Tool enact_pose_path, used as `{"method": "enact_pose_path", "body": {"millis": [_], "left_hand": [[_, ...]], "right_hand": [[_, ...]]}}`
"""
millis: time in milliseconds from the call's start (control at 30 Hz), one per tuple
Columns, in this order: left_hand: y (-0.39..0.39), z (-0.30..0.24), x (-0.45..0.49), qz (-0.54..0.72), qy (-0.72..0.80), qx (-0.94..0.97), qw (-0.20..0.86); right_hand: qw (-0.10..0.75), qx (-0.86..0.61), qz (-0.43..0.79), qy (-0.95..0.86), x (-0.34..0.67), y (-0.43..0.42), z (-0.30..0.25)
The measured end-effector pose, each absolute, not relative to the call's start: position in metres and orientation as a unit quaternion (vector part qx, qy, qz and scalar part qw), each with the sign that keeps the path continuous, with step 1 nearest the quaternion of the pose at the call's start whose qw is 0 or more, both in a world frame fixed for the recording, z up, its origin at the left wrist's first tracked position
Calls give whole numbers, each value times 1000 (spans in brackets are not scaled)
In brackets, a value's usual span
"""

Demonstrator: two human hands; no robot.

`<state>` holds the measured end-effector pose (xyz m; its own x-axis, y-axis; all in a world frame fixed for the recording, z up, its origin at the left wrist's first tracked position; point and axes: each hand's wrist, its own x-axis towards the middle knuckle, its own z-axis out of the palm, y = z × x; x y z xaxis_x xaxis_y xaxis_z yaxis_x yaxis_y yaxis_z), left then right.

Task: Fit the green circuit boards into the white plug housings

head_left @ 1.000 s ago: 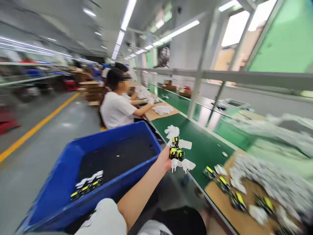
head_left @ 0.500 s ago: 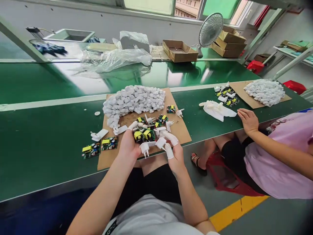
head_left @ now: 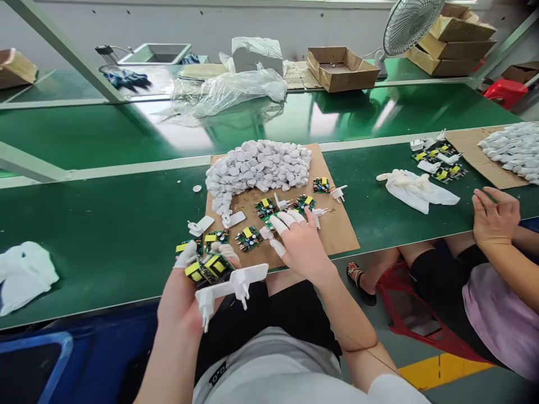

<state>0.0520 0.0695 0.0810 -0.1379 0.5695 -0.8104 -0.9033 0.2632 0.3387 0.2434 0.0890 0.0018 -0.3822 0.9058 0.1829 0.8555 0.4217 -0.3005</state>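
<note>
While the left hand [head_left: 179, 303] is cupped around the held boards [head_left: 206, 269] by the bench edge, the white plug housings [head_left: 242, 283] jut toward the body, presumably so nothing presses on their pins; the right hand [head_left: 305, 247], well apart from the left, is over the cardboard sheet [head_left: 339, 233] at the loose boards [head_left: 249, 239], whether gripping one I cannot tell; white finger covers [head_left: 278, 225] on both hands probably guard the fingertips; the heap of white pieces [head_left: 261, 165] sits at the sheet's far side, apparently so the boards lie within easier reach; the sheet likely cushions parts against the green bench [head_left: 105, 235].
</note>
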Motion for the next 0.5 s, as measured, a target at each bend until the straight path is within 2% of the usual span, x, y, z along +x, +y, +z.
{"method": "enact_pose_path", "body": {"millis": [200, 500], "left_hand": [[57, 58, 53, 518, 553, -142, 637], [55, 53, 66, 515, 543, -94, 656]], "right_hand": [[83, -553, 109, -822, 230, 108, 23], [110, -560, 74, -818, 232, 125, 24]]}}
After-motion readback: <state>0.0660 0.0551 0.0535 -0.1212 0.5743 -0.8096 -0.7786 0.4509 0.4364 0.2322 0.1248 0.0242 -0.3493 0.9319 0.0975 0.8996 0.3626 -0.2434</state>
